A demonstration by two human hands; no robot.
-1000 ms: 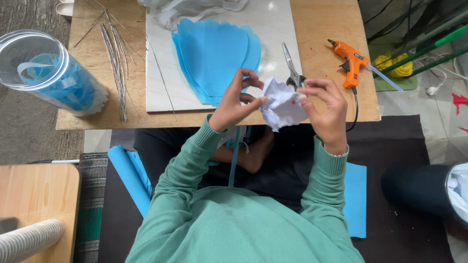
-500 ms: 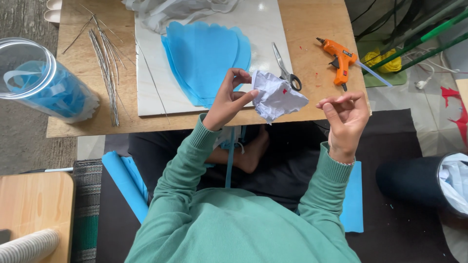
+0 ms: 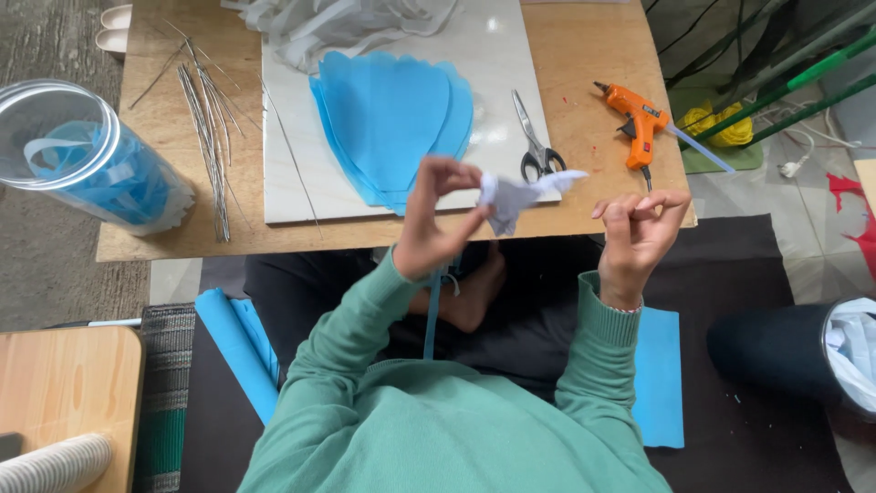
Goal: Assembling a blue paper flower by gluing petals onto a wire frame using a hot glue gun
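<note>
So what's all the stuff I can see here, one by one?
Crumpled white paper piece: one, white, pinched in the left hand over the table edge.
Blue petal-shaped paper sheets: a stack, blue, on the white board.
Metal scissors: one pair, silver and black, on the board's right edge.
Orange glue gun: one, orange, on the wooden table, right side.
Thin wire stems: a bundle, grey, table left.
Clear plastic tube: one, holding blue strips, far left.
Rolled blue paper: one roll, on the floor, left.
Left hand: grip closed on the paper.
Right hand: fingers curled, holding nothing.
</note>
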